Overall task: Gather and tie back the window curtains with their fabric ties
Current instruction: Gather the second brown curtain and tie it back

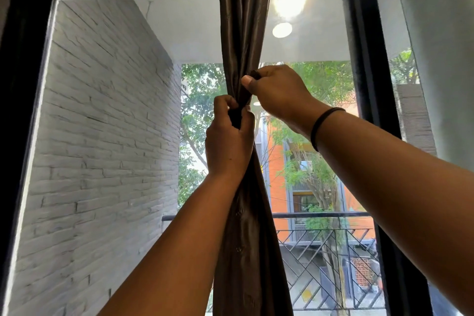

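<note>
A dark brown satin curtain (243, 20) hangs down the middle of the window, bunched into a narrow waist at hand height. My left hand (228, 141) grips the gathered cloth just below that waist, with a dark strip of fabric (236, 118) pinched between its thumb and fingers. My right hand (278, 90) is a little higher and to the right, pinching dark fabric at the curtain's right edge. I cannot tell the tie apart from the curtain folds. Below my hands the curtain widens again and drops out of view.
A black window frame (364, 59) surrounds the glass. A second, pale curtain (441, 46) hangs at the far right. Outside are a white brick wall (102, 136), a balcony railing (320, 215), trees and an orange building.
</note>
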Demonstrator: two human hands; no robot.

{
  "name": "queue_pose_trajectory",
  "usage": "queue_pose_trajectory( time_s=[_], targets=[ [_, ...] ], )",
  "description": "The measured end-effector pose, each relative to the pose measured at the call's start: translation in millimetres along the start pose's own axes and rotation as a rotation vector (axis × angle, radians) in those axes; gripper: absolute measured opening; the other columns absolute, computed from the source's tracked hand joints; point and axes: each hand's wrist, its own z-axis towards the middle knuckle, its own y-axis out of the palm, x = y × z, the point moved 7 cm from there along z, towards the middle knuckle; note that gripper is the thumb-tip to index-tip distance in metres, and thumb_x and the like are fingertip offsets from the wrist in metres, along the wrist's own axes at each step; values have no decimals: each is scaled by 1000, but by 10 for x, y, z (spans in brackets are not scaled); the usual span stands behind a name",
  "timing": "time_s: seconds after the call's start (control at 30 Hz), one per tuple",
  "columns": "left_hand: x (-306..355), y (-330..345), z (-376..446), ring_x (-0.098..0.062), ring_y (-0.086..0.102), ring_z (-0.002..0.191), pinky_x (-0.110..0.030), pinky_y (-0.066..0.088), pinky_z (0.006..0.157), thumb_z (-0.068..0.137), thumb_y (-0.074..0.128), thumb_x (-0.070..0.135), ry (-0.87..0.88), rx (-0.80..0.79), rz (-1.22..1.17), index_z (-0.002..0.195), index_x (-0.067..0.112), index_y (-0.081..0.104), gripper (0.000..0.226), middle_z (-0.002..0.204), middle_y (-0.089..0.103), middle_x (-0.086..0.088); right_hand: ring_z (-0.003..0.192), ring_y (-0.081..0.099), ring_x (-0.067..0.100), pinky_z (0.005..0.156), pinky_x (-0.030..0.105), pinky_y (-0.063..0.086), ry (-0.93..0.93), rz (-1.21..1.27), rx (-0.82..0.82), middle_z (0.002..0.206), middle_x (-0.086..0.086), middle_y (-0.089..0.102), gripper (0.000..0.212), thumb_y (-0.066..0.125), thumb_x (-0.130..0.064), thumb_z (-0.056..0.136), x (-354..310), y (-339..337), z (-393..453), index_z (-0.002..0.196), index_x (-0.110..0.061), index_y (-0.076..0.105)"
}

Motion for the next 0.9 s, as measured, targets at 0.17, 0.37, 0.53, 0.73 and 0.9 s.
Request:
queue_pose_trajectory(
  time_s=[0.17,0.37,0.53,0.73,0.9],
  targets=[
    [-29,2,46,1,58,67,-32,51,66,87,64,29,-30,-18,-44,83,25,51,15,71,60,12,97,57,31,90,39,48,175,43,18,105,22,62,30,44,-23,97,190,31,37,95,0,64],
    [31,114,121,-15,59,64,-31,48,61,84,65,27,-128,-113,-62,87,17,52,17,71,61,5,110,58,35,91,33,46,233,-65,57,113,20,65,29,38,-8,98,284,53,120,112,-1,62],
    [77,112,123,-13,55,60,-27,44,56,84,65,26,-207,-142,-131,84,16,49,19,71,58,4,116,54,34,89,35,47,316,12,59,124,20,58,35,42,-20,94,329,40,186,116,1,59],
    [48,16,159,-24,62,73,-42,52,70,79,68,26,-294,-125,-208,75,21,49,20,81,63,-5,108,60,33,81,28,44,263,-147,15,117,18,62,31,37,-9,95,181,92,306,111,-3,63],
    [-162,-140,-8,-26,66,77,-46,54,76,83,70,30,-304,-134,-330,84,26,50,20,87,67,-8,74,63,21,66,24,48,227,304,-196,92,2,65,25,54,-36,93,246,91,168,86,-13,64]
  ],
)
